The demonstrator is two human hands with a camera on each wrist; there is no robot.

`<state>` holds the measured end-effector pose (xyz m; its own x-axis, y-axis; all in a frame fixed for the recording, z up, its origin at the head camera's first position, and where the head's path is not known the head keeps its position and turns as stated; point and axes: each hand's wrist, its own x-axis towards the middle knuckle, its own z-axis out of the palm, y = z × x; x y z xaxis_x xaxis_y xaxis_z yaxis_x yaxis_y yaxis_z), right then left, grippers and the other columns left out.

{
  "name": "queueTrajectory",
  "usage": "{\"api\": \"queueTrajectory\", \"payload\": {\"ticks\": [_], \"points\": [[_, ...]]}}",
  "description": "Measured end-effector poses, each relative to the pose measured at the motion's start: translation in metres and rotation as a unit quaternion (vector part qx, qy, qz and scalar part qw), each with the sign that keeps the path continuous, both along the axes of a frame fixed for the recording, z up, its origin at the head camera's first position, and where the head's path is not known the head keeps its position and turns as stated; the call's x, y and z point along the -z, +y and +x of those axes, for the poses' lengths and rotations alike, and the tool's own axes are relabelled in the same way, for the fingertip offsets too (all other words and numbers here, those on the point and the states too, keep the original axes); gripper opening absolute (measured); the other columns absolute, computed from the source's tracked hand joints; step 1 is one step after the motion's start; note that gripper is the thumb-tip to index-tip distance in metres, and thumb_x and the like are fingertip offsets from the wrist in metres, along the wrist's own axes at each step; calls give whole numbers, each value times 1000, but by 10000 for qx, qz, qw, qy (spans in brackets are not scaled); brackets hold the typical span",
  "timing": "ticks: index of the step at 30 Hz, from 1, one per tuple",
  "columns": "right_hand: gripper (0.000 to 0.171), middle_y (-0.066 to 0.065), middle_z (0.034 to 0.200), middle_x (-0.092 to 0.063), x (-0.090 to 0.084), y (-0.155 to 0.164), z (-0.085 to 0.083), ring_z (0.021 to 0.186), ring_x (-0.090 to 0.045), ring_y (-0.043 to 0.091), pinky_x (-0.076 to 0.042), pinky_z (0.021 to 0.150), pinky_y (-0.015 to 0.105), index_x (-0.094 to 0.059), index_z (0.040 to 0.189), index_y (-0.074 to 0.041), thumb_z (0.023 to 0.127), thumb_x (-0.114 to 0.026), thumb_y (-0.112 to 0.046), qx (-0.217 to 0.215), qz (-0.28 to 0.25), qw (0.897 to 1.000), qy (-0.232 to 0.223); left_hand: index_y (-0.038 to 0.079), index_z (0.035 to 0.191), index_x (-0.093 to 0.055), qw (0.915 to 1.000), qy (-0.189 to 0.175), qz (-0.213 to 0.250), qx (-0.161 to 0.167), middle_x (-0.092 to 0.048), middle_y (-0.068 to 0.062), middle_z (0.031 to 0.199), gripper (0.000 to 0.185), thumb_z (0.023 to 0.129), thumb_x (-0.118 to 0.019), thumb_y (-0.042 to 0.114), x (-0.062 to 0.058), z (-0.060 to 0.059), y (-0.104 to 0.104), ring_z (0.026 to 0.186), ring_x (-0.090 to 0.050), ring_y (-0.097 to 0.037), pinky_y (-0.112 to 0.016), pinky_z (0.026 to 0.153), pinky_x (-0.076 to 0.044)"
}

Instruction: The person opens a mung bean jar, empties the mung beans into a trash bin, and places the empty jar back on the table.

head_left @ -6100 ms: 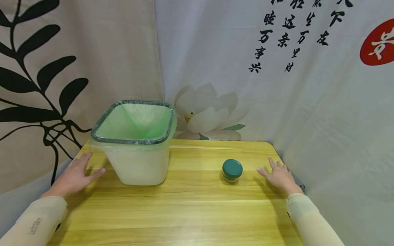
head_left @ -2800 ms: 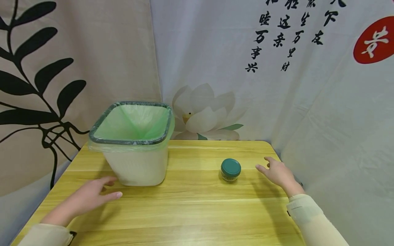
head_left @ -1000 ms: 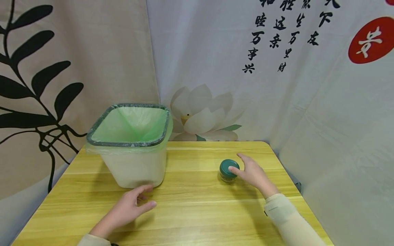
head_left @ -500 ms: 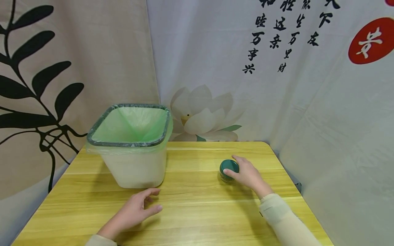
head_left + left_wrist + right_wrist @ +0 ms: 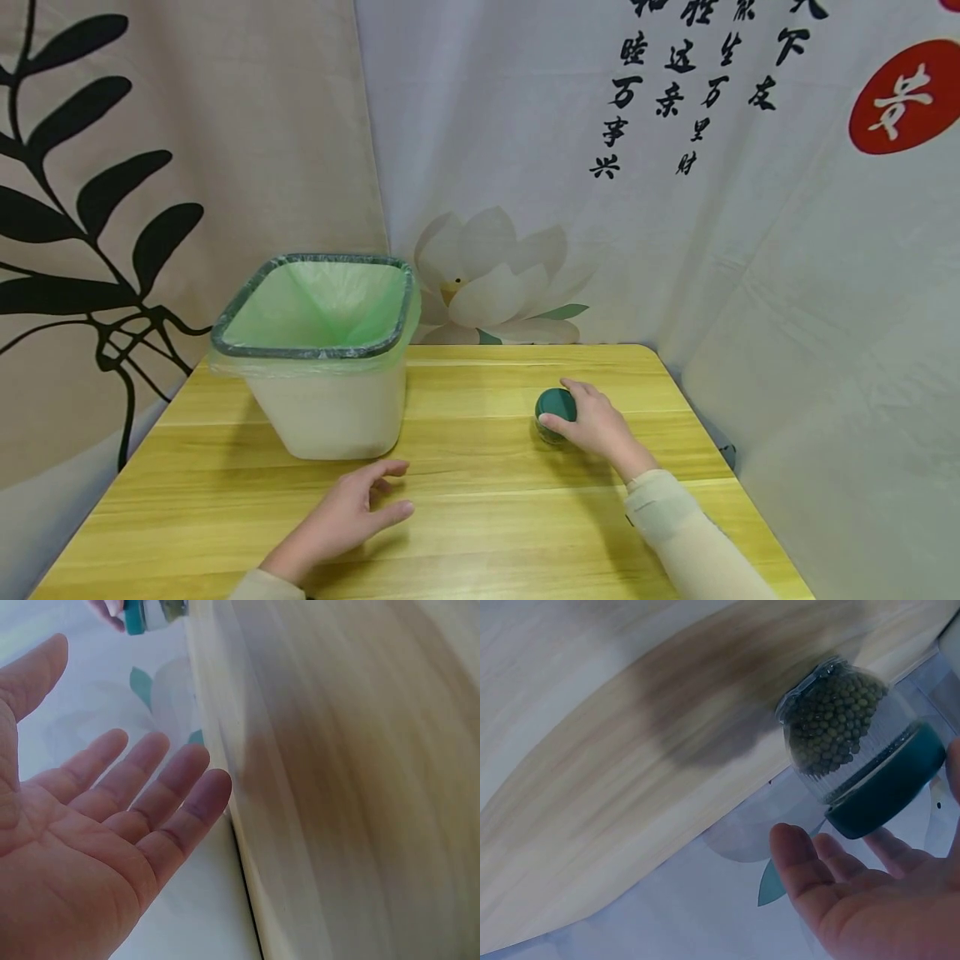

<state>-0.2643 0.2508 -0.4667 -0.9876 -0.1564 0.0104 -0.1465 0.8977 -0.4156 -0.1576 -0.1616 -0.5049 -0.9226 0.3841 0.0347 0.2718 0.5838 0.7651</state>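
A small clear jar of green beans (image 5: pixel 832 724) with a dark teal lid (image 5: pixel 556 403) stands on the table. My right hand (image 5: pixel 600 427) is spread around the lid's right side, thumb in front and fingers behind. In the right wrist view the fingers (image 5: pixel 799 859) are extended beside the lid, with a gap between the nearest fingertip and the lid. My left hand (image 5: pixel 348 512) hovers over the table in front of the bin, holding nothing. The left wrist view shows its palm (image 5: pixel 67 877) and loosely extended fingers.
A whitish bin (image 5: pixel 330 412) lined with a green plastic bag (image 5: pixel 322 300) stands at the left back of the wooden table (image 5: pixel 480 533). Printed fabric (image 5: pixel 495 125) hangs behind the table and along its right side.
My right hand has moved left from the table's right side to the jar's lid. My left hand has come from the left edge to the front of the bin. The jar stays standing.
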Motion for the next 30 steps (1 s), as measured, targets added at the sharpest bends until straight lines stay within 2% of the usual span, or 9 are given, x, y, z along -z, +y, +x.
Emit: {"api": "queueTrajectory", "payload": {"ticks": [13, 21, 30], "points": [[90, 25, 164, -46, 4, -4, 0, 145, -51, 48, -49, 109, 67, -39, 165, -12, 96, -73, -59, 5, -21, 10000, -4, 7, 150, -57, 9998, -127, 112, 126, -64, -13, 150, 65, 101, -73, 45, 0, 0, 8, 124, -65, -32, -45, 97, -59], [98, 25, 163, -46, 4, -6, 1, 140, -56, 46, -52, 105, 65, -38, 166, -12, 92, -74, -65, 32, 43, 9999, -92, 7, 151, -56, 9995, -217, 142, 175, -63, -12, 151, 65, 101, -73, 45, -1, 1, 10, 125, -64, -31, -49, 99, -59], [97, 24, 162, -47, 9, -8, -1, 132, -62, 43, -55, 101, 63, -35, 167, -14, 92, -79, -56, 104, 34, 9999, -107, 9, 151, -56, 9992, -243, 206, 243, -62, -12, 151, 65, 101, -73, 45, -2, 0, 13, 124, -64, -31, -44, 97, -59]]}}
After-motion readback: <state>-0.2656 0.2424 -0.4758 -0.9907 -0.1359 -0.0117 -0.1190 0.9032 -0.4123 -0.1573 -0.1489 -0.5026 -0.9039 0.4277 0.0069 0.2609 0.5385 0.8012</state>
